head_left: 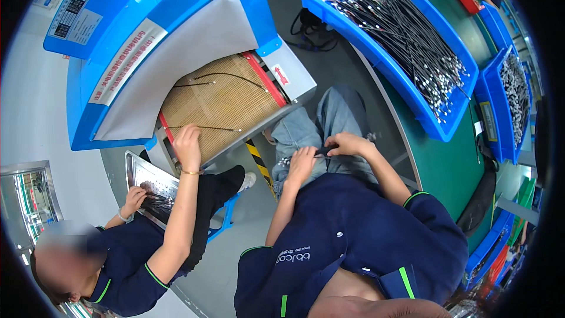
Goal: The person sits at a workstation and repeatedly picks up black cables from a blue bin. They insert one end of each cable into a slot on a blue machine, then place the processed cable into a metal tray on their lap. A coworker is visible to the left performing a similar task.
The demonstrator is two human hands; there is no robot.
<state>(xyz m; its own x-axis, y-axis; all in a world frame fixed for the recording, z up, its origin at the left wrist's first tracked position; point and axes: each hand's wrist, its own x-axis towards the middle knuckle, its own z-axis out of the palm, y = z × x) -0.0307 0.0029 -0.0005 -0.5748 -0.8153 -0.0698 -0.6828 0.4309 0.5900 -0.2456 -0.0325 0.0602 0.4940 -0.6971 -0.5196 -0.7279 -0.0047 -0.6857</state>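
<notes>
Your navy shirt [353, 224] with green trim is nearest the camera, to the lower right of the mesh conveyor belt [218, 109]. Directly right of that belt, above your blue jeans [299, 131], your left hand [302, 165] and right hand [348, 145] both grasp 1 bundle of black cables [325, 151], with pale ends showing beside your left hand. On the belt lie 3 loose black cables [232, 75]; a co-worker's hand [188, 141] is over the lowest 1. To the belt's upper right, a blue plastic bin [385, 60] holds a heap of metal-tipped black cables [406, 41].
</notes>
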